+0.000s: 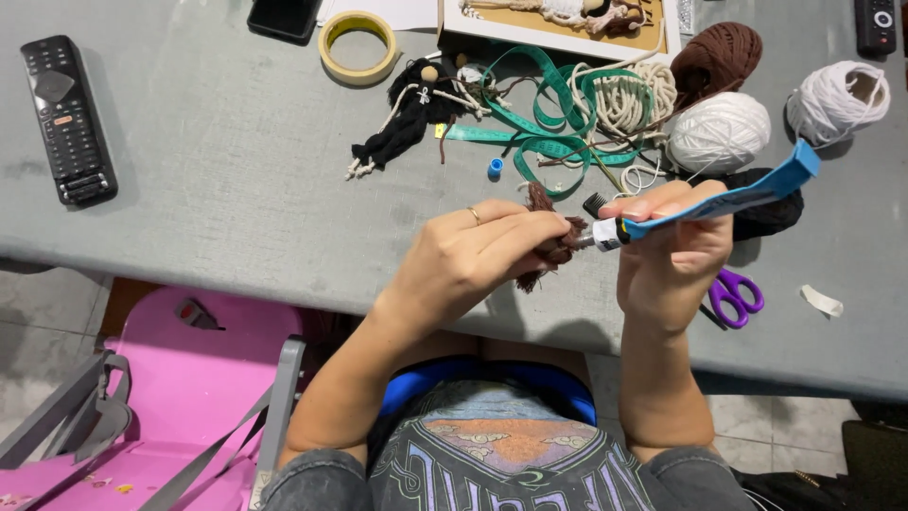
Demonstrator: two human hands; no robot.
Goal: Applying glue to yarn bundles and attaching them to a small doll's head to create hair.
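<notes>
Here, seen from the head camera, the left hand pinches a small brown yarn tassel doll, steadying it against the nozzle of a flattened blue glue tube, which the right hand grips just above the purple-handled scissors.

Blue glue tube, brown yarn tuft, purple scissors, teal measuring tape, white yarn ball, grey table, pink chair.
</notes>
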